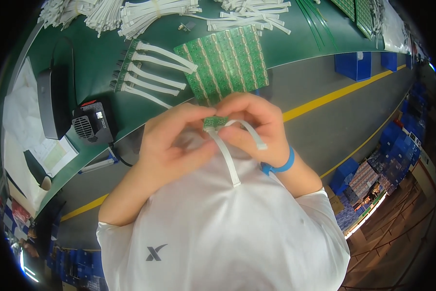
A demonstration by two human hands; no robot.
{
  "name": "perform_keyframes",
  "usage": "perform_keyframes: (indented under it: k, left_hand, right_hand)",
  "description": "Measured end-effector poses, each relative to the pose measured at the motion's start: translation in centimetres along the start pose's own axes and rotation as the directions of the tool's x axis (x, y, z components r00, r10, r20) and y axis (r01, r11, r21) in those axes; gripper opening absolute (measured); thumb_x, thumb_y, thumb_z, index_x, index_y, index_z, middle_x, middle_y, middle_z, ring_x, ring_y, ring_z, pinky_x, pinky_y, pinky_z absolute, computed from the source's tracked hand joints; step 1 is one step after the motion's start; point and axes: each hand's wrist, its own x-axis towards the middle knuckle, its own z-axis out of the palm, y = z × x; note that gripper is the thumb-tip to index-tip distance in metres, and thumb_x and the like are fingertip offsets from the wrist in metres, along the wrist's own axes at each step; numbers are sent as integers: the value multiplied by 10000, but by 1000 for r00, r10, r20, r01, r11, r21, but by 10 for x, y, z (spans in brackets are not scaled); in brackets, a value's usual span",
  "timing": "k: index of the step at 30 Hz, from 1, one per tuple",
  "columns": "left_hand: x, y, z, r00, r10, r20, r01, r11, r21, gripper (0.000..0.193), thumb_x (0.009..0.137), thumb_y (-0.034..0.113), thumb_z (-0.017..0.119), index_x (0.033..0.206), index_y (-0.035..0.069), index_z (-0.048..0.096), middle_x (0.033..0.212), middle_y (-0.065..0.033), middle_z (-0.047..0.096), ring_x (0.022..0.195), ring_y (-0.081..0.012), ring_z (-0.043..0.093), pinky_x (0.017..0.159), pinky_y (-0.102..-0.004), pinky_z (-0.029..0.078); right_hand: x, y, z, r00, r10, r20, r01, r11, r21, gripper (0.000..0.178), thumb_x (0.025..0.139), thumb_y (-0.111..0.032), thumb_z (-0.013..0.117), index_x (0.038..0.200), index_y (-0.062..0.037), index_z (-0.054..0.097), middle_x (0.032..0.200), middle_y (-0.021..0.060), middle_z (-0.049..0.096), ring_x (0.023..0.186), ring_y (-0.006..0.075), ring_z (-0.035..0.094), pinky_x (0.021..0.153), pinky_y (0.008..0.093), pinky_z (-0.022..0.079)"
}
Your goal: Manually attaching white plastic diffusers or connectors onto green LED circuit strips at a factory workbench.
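Close in front of my chest, a small green circuit board (215,121) is held between my two hands. My left hand (172,138) is closed, its fingertips pinching the board's left side. From the board a white ribbon cable (225,157) hangs down over my shirt. My right hand (261,123) is closed too, its index fingertip at the board's far edge. A second white ribbon cable (248,129) curves out from under the right thumb, its free connector end hanging to the right. Whether that cable's other end is seated in the board is hidden by the thumb.
On the green table (155,36) lie a large panel of green circuit boards (227,60) and a board strip with several white cables (152,75). Bundles of white cables (152,14) are at the back. A black device (94,121) stands left. Blue bins (353,65) stand beyond.
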Motion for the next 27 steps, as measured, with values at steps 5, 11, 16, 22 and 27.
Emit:
perform_keyframes:
  k: [5,11,16,22,27]
  left_hand:
    - [-1,3,5,993,-95,-70,85,987,-137,333,810,-5,764,1119,-22,642,944,-109,702,786,-174,703,676,-286,547]
    - [4,13,-2,998,-33,-62,46,974,221,127,884,-17,685,999,-23,631,843,-81,705,796,-150,724,697,-271,561]
    - [5,11,-1,957,-283,-66,275,956,-102,66,918,-41,634,984,-33,627,855,-59,701,813,-91,689,749,-252,568]
    - [5,18,6,935,-353,-41,331,907,-262,87,922,-75,608,997,-34,625,950,-43,687,900,-84,662,807,-245,552]
    - [7,18,7,941,-337,-21,307,881,-360,158,910,-106,587,1051,-38,599,1016,-86,670,888,-138,664,796,-277,537]
  right_hand:
    - [1,0,4,999,19,-30,-19,1000,-21,221,863,-40,769,1057,-18,666,785,-59,561,584,-8,391,533,201,285]
    - [0,4,5,997,65,-32,-67,995,-69,194,870,-41,758,1035,-12,661,798,-39,579,601,-10,447,538,191,324]
    - [2,-5,5,993,114,1,-113,988,-102,169,882,-44,745,1022,-10,656,821,-24,604,593,-9,461,534,194,348]
    - [4,-2,7,1000,14,-26,-16,997,-82,86,906,-9,677,960,-8,610,804,-10,600,593,23,485,534,207,381]
    - [7,-3,4,1000,3,4,-2,993,-116,89,880,26,639,919,-8,567,786,11,634,621,26,528,543,214,401]
